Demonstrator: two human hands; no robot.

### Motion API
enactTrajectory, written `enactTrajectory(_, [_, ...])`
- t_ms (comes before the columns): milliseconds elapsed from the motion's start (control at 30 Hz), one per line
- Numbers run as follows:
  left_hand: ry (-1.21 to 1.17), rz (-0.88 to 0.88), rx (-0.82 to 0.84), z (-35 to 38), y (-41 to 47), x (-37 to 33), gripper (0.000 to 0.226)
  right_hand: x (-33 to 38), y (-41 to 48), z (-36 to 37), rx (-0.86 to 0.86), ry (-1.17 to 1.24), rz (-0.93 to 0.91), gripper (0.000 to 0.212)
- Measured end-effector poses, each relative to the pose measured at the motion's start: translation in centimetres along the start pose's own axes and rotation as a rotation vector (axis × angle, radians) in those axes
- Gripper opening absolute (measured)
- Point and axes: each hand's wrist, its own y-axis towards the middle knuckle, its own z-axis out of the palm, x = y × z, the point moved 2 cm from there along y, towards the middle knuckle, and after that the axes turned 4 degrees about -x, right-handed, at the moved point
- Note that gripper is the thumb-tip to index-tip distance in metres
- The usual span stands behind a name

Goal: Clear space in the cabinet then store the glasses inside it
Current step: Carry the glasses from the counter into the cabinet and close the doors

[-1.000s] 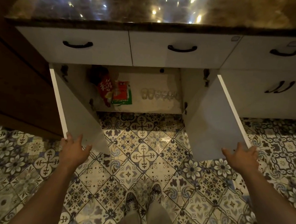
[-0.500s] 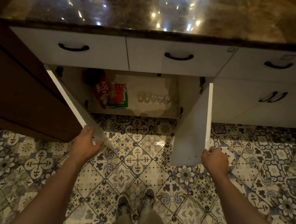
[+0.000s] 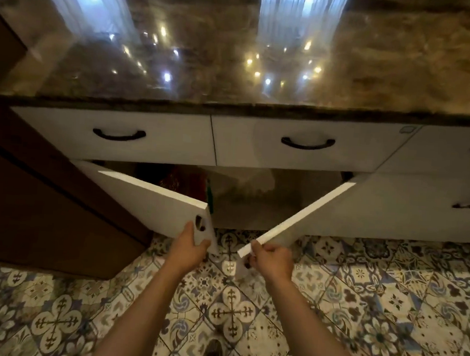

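The white cabinet under a polished brown stone surface is seen from above with both doors swung partway in, their free edges angled towards each other and a gap left between them. The left door is grasped at its free lower corner by the left grip, whose fingers are wrapped round the edge. The right door is held at its free corner by the right grip, which is likewise clenched on the panel's edge. Through the gap, a row of glasses can be faintly made out in the dim, blurred interior, towards the back of the cabinet. A red packet is glimpsed to their left, partly hidden behind the left door. Two drawers with black handles are set above the opening. Ceiling lights are reflected in the stone. Patterned tiles cover the floor, and a dark wooden panel stands at the left.
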Motion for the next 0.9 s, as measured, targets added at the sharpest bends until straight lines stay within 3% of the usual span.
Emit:
enactTrajectory(100, [-0.355, -0.160, 0.016, 0.5, 3.1, -1.3, 0.062, 3.2, 2.0, 4.5, 0.004, 0.194, 0.055, 0.025])
enactTrajectory(200, [-0.544, -0.165, 0.028, 0.7, 5.7, -2.5, 0.026, 5.7, 4.1, 7.7, -0.047, 0.272, 0.048, 0.030])
enactTrajectory(267, [-0.634, -0.162, 0.032, 0.6, 7.2, -3.1, 0.023, 7.0, 5.2, 9.0, -0.074, 0.325, 0.049, 0.029])
enactTrajectory(533, [-0.793, -0.187, 0.067, 0.2, 11.0, -4.1, 0.036, 10.3, 7.1, 11.3, -0.138, 0.480, 0.105, 0.026])
enactTrajectory(633, [-0.845, -0.227, 0.115, -0.1, 12.5, -4.7, 0.040, 11.6, 7.1, 11.8, -0.110, 0.693, 0.168, 0.006])
enactTrajectory(700, [-0.873, -0.259, 0.125, -0.2, 13.2, -5.2, 0.044, 12.4, 7.3, 12.2, -0.096, 0.795, 0.205, 0.025])
enactTrajectory(767, [-0.895, -0.263, 0.109, -0.1, 14.0, -5.5, 0.035, 13.2, 7.6, 12.5, -0.104, 0.843, 0.231, 0.029])
enactTrajectory(900, [-0.907, -0.284, 0.094, 0.2, 15.5, -5.6, 0.021, 14.6, 8.4, 12.8, -0.122, 0.838, 0.266, 0.016])
